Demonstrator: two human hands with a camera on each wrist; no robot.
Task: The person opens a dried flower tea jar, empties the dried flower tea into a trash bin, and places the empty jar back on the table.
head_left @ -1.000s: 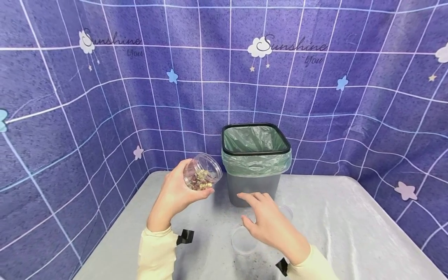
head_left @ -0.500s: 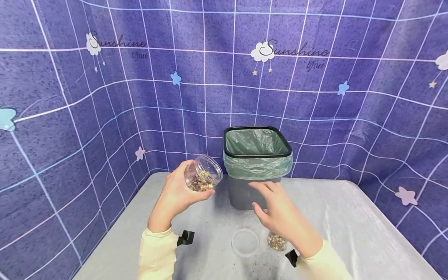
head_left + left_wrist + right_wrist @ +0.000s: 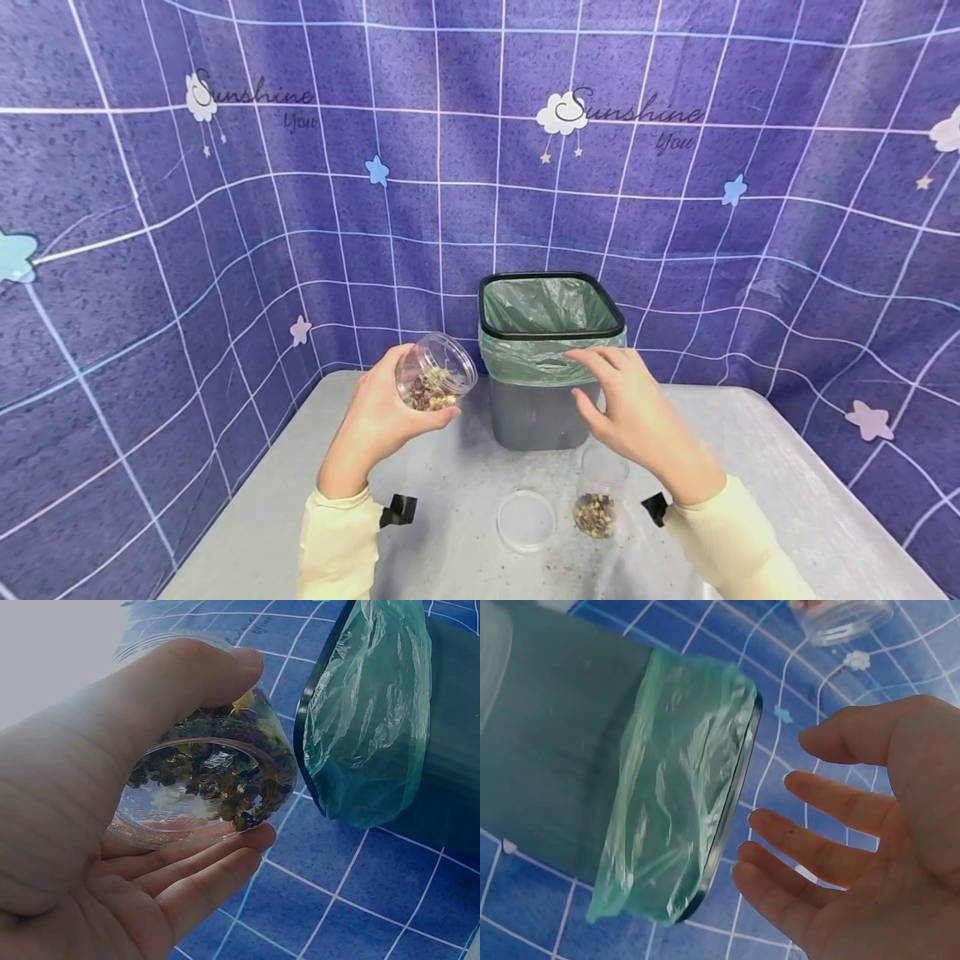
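Observation:
My left hand (image 3: 386,408) grips a clear plastic jar (image 3: 427,375), tilted with its open mouth to the right. Dried flower-like bits in yellow and dark red are heaped on the jar's lower side. Thumb and fingers wrap round the jar wall in the left wrist view. My right hand (image 3: 633,408) is raised before the bin's right front, fingers apart and slightly bent, holding nothing. The grey bin (image 3: 540,417) has a black rim and a green bag (image 3: 551,358) folded over its edge; the right fingertips overlap the bag in the head view.
A second clear jar (image 3: 603,475) with similar dried bits (image 3: 595,516) stands on the grey tabletop (image 3: 450,533), below my right hand. Left of it lies a round clear lid (image 3: 526,521). Small crumbs are scattered nearby. A blue gridded curtain (image 3: 420,208) hangs behind the bin.
My right hand has moved up and to the right, from low in front of the bin, uncovering the second jar on the table. The left hand and its tilted jar have stayed nearly still.

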